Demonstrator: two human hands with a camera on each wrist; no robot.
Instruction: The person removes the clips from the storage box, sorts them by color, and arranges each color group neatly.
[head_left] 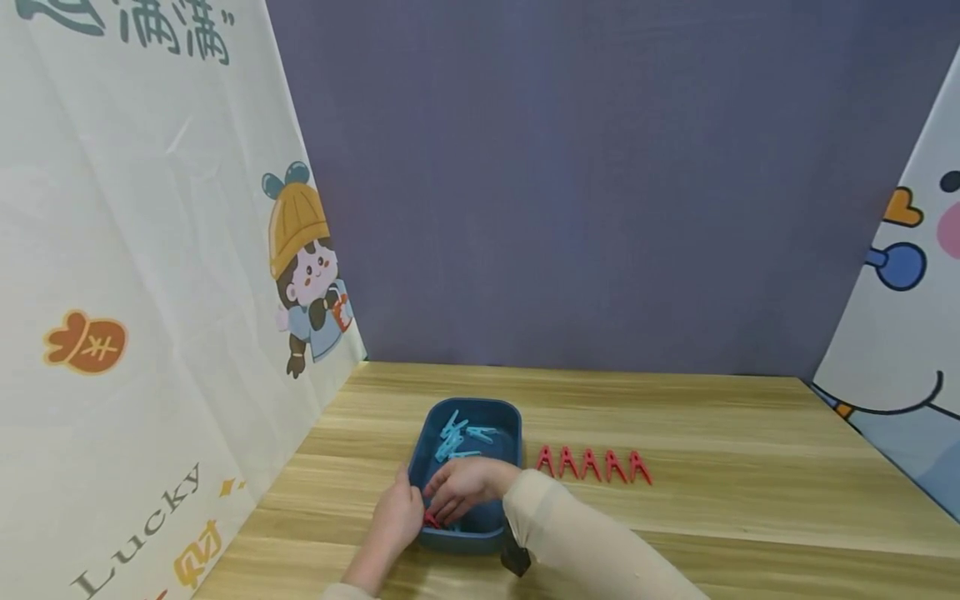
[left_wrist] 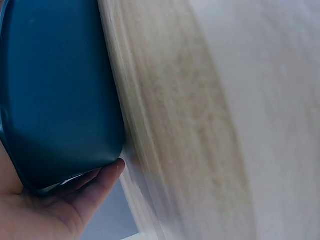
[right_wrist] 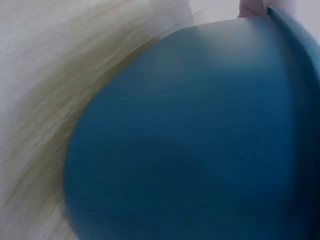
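Note:
A dark blue plastic box [head_left: 510, 433] stands on the table, with several light blue clothespins [head_left: 452, 442] inside it. My left hand [head_left: 396, 512] grips the box by its left wall. In the left wrist view, the fingers [left_wrist: 102, 187] lie along the outside of the box [left_wrist: 60, 90]. Inside the box is my right hand [head_left: 468, 485], its fingers spread and pointing down toward the near left corner. There a red clothespin [head_left: 431, 520] shows just under the fingertips. The right wrist view mostly shows the box's outer wall [right_wrist: 190, 130].
Several red clothespins [head_left: 588, 464] lie in a row to the right of the box on the wooden table [head_left: 712, 517]. A grey-purple cloth panel [head_left: 562, 183] stands behind the table. Printed white panels flank it, the left one [head_left: 172, 275] close by the box.

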